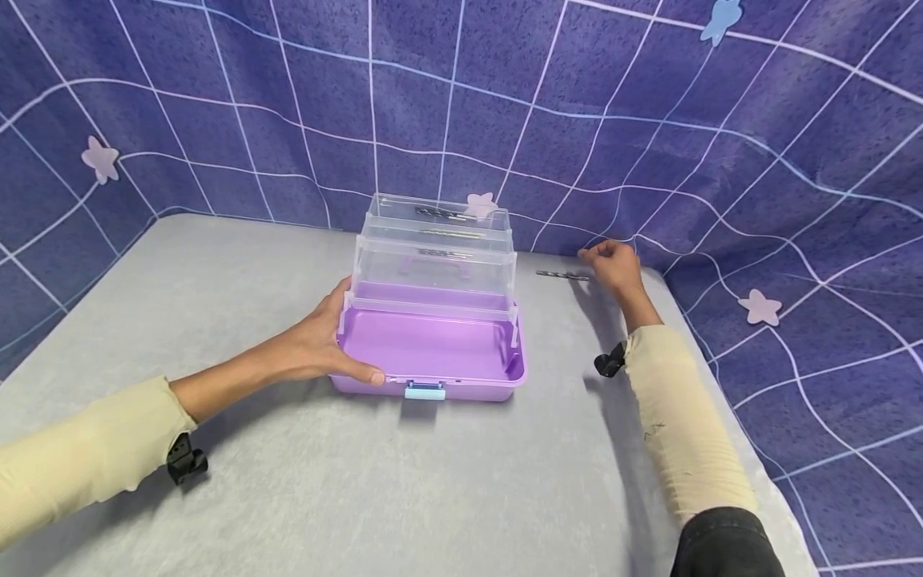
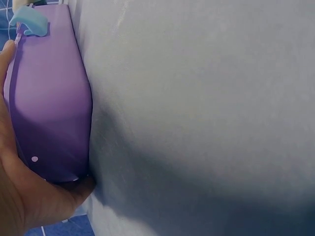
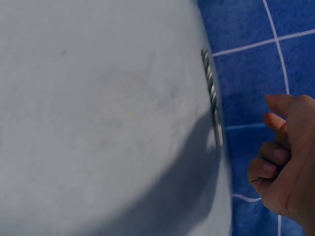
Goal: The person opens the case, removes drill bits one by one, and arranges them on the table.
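Observation:
On the grey table stands a purple storage box (image 1: 433,353) with clear tiered trays (image 1: 433,276) raised at its back. My left hand (image 1: 328,340) grips the box's left end, thumb along the front rim; in the left wrist view its fingertips curl round the end. A blue latch (image 1: 425,390) sits at the front. Dark twist drill bits (image 1: 445,214) lie in the clear tiers. Another drill bit (image 1: 562,276) lies on the table near the back edge. My right hand (image 1: 615,266) hovers just right of it, fingers loosely bent, holding nothing; a gap shows in the right wrist view.
Behind the grey table (image 1: 288,481) hangs a blue-purple cloth (image 1: 288,96) with a line grid and star shapes, wrapping round both sides. Small black devices (image 1: 611,361) hang at both sleeve cuffs.

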`<action>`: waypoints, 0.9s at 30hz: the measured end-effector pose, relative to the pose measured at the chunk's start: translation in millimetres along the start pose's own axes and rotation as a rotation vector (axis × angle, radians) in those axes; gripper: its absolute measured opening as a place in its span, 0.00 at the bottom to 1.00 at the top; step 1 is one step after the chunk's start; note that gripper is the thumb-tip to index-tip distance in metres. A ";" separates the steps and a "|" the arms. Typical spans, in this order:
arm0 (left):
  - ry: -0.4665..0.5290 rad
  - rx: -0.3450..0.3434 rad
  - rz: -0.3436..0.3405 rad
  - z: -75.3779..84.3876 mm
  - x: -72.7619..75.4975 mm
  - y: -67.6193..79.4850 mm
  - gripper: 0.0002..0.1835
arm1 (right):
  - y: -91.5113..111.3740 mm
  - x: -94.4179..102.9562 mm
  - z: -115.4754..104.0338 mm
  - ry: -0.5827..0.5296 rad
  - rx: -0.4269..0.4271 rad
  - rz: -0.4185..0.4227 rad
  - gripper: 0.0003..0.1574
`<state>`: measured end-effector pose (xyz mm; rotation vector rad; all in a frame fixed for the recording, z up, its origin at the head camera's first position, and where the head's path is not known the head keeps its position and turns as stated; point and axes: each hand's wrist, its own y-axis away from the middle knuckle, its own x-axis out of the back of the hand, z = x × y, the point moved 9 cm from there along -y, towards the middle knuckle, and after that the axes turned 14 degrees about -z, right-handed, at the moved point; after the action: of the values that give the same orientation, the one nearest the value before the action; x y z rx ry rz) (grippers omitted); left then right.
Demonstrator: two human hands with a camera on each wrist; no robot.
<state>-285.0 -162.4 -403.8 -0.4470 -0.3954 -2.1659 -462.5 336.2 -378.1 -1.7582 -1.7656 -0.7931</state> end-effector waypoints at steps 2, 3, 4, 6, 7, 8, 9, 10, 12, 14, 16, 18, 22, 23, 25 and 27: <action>0.002 0.003 0.000 0.1 0.0 0.3 0.86 | 5.1 0.4 -14.1 0.001 0.025 0.015 0.23; 0.003 0.004 0.002 0.3 0.1 0.4 0.86 | 5.8 0.7 -20.0 -0.001 0.041 0.021 0.23; 0.002 0.003 0.003 0.5 0.3 0.3 0.86 | 6.4 0.5 -25.7 0.000 0.053 0.027 0.22; 0.002 0.002 0.005 0.9 0.5 0.4 0.85 | 6.0 0.2 -35.8 -0.006 0.079 0.042 0.21; 0.000 0.004 0.006 1.1 0.5 0.4 0.85 | 5.2 -0.3 -40.5 -0.009 0.092 0.045 0.20; 0.004 0.002 0.005 1.4 0.5 0.5 0.85 | 4.6 -0.9 -45.4 -0.005 0.106 0.047 0.20; 0.005 0.000 0.004 1.7 0.5 0.5 0.85 | 4.1 -1.6 -50.6 -0.001 0.119 0.047 0.20; 0.005 -0.002 0.001 2.0 0.3 0.7 0.85 | 3.9 -2.6 -55.7 0.003 0.131 0.048 0.20; 0.007 -0.007 -0.002 2.7 0.2 0.8 0.85 | 3.1 -5.9 -65.9 0.001 0.154 0.041 0.20; 0.008 -0.010 -0.002 3.0 0.2 0.4 0.85 | 2.5 -9.3 -75.4 0.003 0.167 0.029 0.20; 0.021 -0.025 -0.002 3.8 0.1 -0.4 0.84 | 3.2 -13.6 -85.4 -0.008 0.176 0.007 0.21; 0.045 -0.041 -0.005 3.4 -0.3 -1.3 0.83 | 3.2 -18.2 -95.2 -0.017 0.186 -0.015 0.22; 0.063 -0.050 -0.008 2.4 -1.1 -1.5 0.83 | 4.2 -24.4 -115.3 -0.033 0.217 -0.032 0.22; 0.057 -0.044 -0.007 1.8 -1.0 -1.2 0.83 | 3.7 -25.5 -120.1 -0.036 0.228 -0.033 0.22; 0.049 -0.036 -0.005 1.8 -0.8 -0.6 0.83 | 3.3 -27.5 -130.6 -0.037 0.250 -0.036 0.21; 0.052 -0.032 -0.002 1.7 -0.2 -0.3 0.83 | 2.9 -29.9 -141.2 -0.045 0.271 -0.048 0.21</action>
<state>-284.8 -161.3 -402.4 -0.4080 -0.3327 -2.1840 -464.7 213.9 -301.6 -1.5709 -1.8531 -0.5082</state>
